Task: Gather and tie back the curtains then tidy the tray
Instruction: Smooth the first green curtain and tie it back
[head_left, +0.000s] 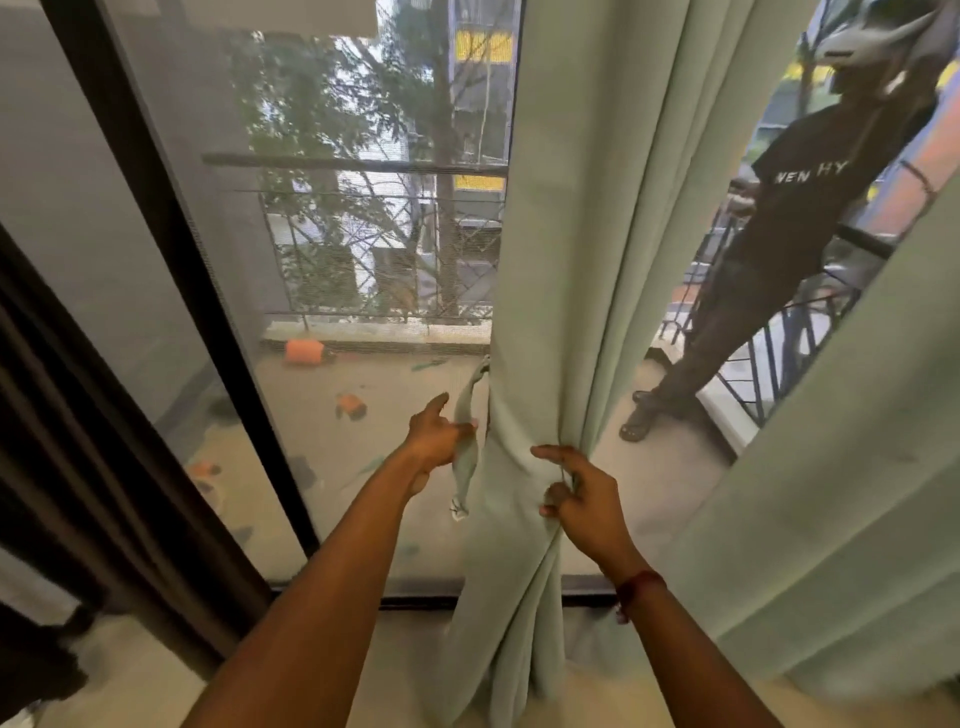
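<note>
A pale green curtain (566, 260) hangs bunched in the middle of the view, in front of a glass door. A narrow tie strip (466, 457) of the same green cloth dangles along its left edge. My left hand (434, 439) pinches this strip, forefinger pointing up. My right hand (582, 493) grips the gathered folds on the curtain's right side at about the same height. A second green curtain panel (852, 467) hangs at the right. No tray is in view.
A dark brown curtain (78, 467) hangs at the far left beside the black door frame (171, 249). Beyond the mesh screen lies a balcony with orange objects (304, 352) on its floor and a metal railing. A person's reflection (779, 234) shows in the glass at right.
</note>
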